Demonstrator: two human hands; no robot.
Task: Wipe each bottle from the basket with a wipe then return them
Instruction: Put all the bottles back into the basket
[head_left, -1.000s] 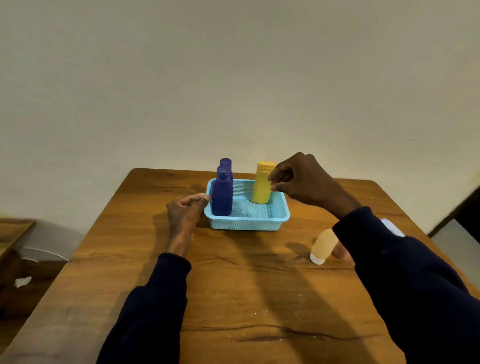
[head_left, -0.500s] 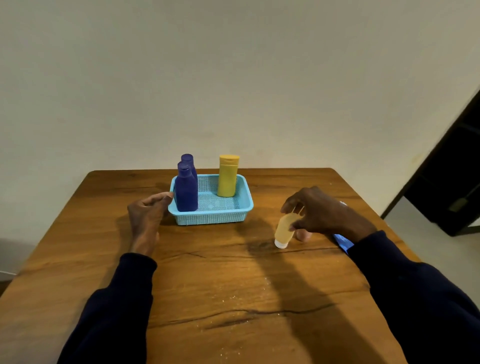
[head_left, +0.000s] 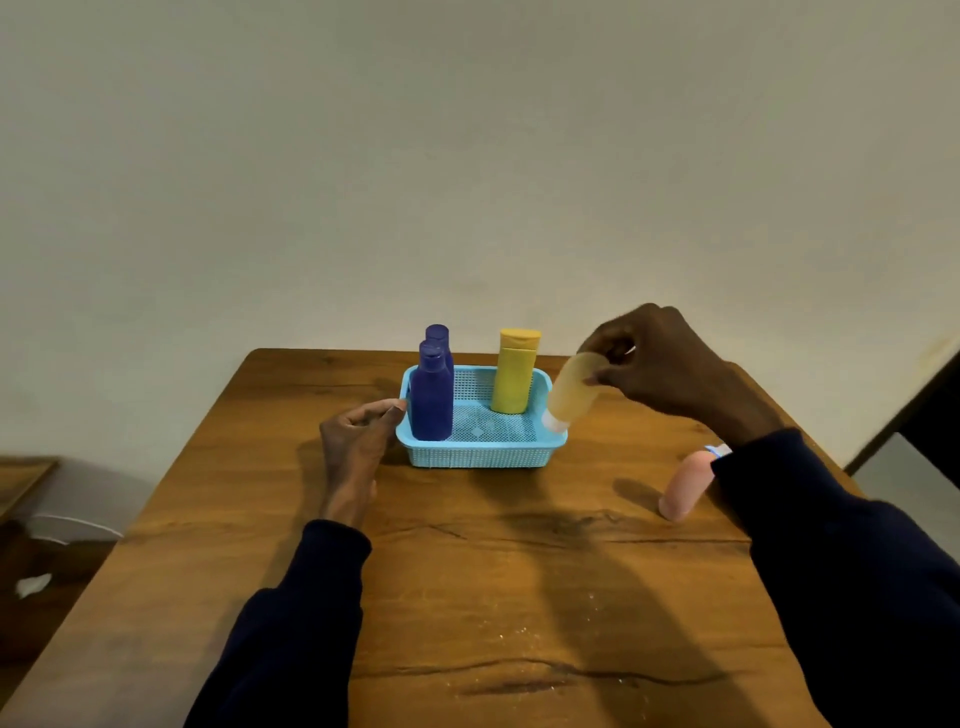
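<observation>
A light blue mesh basket stands on the wooden table. Two dark blue bottles stand at its left end and a yellow bottle at its back right. My right hand pinches a pale orange tube bottle, tilted with its white cap down, just over the basket's right rim. My left hand rests on the table with its fingertips touching the basket's left rim. A pink tube bottle stands cap down on the table to the right, partly behind my right sleeve.
A blue-and-white pack shows a corner behind my right sleeve. The wall rises just behind the table's far edge. A dark doorway is at the right; floor clutter lies at the lower left.
My right hand picked up the pale orange tube bottle from the table and carried it up and left to the basket's right rim. My left hand stayed at the basket's left side.
</observation>
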